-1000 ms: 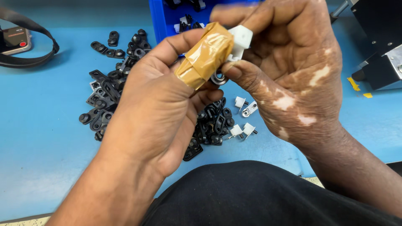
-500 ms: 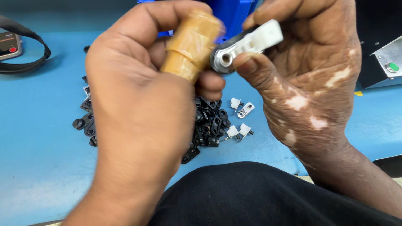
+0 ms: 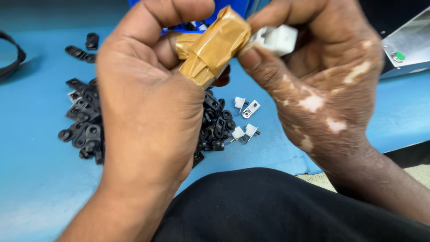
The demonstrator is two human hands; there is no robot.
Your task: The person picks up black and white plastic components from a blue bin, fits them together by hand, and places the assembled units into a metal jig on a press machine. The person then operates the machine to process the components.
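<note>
Head view, largest first: blue table (image 3: 36, 188) fills the frame, a black pile (image 3: 85, 130) of small clips at left centre. Left hand (image 3: 143, 112), centre, curls around a tape-wrapped tool (image 3: 215, 45) — thumb and fingers pressed onto it. Right hand (image 3: 322, 89), upper right, pinches a white clip (image 3: 280, 38) against the tool's tip. Four white clips (image 3: 246, 118) lie loose mid-frame. Step looks like a fitting or pressing stroke; next calls for steady alignment — tool square on clip.

Round green sticker (image 3: 398, 56), perhaps a label, on grey metal box (image 3: 410, 47) at right edge
</note>
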